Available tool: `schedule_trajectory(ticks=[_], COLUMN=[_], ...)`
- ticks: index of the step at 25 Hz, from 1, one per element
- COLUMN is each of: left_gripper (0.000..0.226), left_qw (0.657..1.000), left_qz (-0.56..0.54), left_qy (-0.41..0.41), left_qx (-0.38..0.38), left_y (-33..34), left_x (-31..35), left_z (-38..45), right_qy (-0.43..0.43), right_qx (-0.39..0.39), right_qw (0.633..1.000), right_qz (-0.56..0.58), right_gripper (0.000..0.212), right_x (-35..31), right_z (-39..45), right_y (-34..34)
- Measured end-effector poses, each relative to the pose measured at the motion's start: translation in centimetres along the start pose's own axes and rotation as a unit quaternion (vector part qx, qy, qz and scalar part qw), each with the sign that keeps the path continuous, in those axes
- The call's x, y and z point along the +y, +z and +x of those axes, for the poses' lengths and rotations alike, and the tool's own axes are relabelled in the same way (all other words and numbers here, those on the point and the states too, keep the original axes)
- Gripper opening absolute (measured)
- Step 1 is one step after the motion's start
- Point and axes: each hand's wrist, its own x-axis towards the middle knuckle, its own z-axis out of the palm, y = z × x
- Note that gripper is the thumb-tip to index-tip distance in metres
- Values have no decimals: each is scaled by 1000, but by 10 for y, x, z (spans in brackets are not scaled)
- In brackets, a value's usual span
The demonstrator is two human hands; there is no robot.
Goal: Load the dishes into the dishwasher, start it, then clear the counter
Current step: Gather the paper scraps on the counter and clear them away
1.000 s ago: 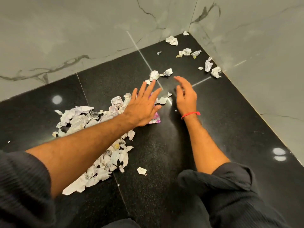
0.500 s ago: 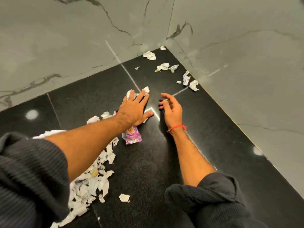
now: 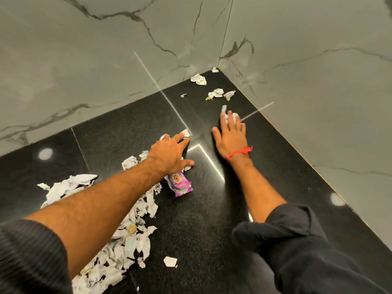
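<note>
Clearing scraps from the black worktop (image 3: 212, 209). Left hand (image 3: 169, 154) flat, fingers (image 3: 180, 137) straight, pressed on paper beside the main heap (image 3: 118, 240) and purple wrapper (image 3: 180, 184). Right hand (image 3: 231, 136) flat, fingers spread over a scrap (image 3: 233, 117). Best swept inward toward the heap; corner pieces (image 3: 216, 94) not yet gathered.

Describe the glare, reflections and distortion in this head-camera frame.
Head view: round lamp reflections and a bright streak glare off the polished black counter; wide-angle bend enlarges the near sleeves; the right hand mirrors faintly in the gloss; the paper scraps stay reasonably sharp.
</note>
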Motion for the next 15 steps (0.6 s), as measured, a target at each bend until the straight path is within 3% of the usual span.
schedule_trajectory(ticks=[2,4,6,8,11,12,15], left_gripper=[74,68,74,68,63,64,67], left_qw=[1000,998,997,997,998,999,1000], left_qz=[-12,-10,-1,10,44,42,24], left_qy=[8,24,31,14,-11,-14,-10], left_qx=[26,52,69,69,33,23,-17], left_y=[2,8,15,15,15,14,11], left_x=[-1,-1,1,4,8,8,7], left_z=[2,-2,-12,-20,-28,-28,-24], right_qy=[-42,-67,-53,-12,-15,-22,-21], right_qx=[8,-22,-38,34,161,146,6], right_qw=[999,990,950,903,936,957,995], right_qz=[18,122,306,428,311,250,98], right_gripper=[63,62,62,58,40,40,61], right_x=[-37,-73,-87,-76,-38,-26,-2], right_z=[-38,-74,-98,-98,-49,-23,50], right_y=[8,14,12,0,-21,-26,-36])
